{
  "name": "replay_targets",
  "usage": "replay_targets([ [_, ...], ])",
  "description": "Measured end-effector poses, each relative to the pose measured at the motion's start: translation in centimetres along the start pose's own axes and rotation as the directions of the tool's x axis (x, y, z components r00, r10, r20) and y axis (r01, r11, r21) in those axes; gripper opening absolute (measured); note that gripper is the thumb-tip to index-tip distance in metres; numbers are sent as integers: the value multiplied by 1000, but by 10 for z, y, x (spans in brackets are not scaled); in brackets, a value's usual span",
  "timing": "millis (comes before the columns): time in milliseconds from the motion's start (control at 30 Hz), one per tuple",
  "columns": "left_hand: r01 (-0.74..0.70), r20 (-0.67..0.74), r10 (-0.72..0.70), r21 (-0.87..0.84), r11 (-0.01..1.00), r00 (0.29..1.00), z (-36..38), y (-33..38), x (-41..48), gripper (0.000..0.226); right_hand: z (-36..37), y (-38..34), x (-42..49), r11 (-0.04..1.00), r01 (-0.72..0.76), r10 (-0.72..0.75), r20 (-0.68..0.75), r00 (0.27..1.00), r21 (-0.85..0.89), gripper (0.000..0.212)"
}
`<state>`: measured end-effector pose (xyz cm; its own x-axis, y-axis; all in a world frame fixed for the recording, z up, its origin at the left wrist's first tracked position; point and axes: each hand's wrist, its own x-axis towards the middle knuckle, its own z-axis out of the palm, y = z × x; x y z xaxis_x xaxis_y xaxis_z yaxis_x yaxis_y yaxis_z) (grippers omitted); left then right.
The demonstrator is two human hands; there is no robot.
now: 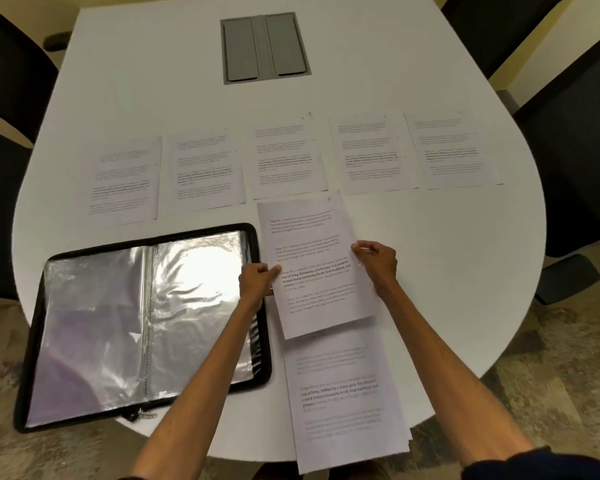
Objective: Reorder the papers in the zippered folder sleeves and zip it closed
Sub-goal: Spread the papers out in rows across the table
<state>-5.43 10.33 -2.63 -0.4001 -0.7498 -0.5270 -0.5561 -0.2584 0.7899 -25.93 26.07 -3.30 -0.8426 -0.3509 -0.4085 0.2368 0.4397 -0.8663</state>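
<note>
L hand [255,279] & R hand [377,260] pinch printed sheet [317,268] by its edges — zip folder [146,241] open, shiny clear sleeves [194,271].

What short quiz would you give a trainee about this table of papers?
1. How many printed sheets lie in the row beyond the zippered folder?
2. True or false: the zippered folder is zipped closed.
3. What grips the raised sheet? A one hand; B both hands; C nothing.
Key: 1. Five. 2. False, it lies open. 3. B, the left hand and the right hand each pinch a side edge.
</note>
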Motion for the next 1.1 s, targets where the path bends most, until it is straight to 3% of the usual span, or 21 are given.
replay_targets([
  [167,-5,-112,15,87,996,994,-10,11,41,32,19,11,20,994,-100,101,33,994,-43,19],
  [433,50,-74,-45,65,997,996,-15,6,75,9,53,3,39,988,-88,82,-54,995,-129,18],
  [633,57,-86,-51,78,995,995,-14,4,77,22,57,7,47,980,-104,89,-96,991,-170,15],
  [867,19,-140,14,236,972,990,-10,8,74,24,57,6,48,962,-36,6,-111,994,-269,14],
  [1100,-50,-200,112,290,956,973,-8,-1,59,62,46,10,40,962,14,-49,-124,991,-274,23],
])
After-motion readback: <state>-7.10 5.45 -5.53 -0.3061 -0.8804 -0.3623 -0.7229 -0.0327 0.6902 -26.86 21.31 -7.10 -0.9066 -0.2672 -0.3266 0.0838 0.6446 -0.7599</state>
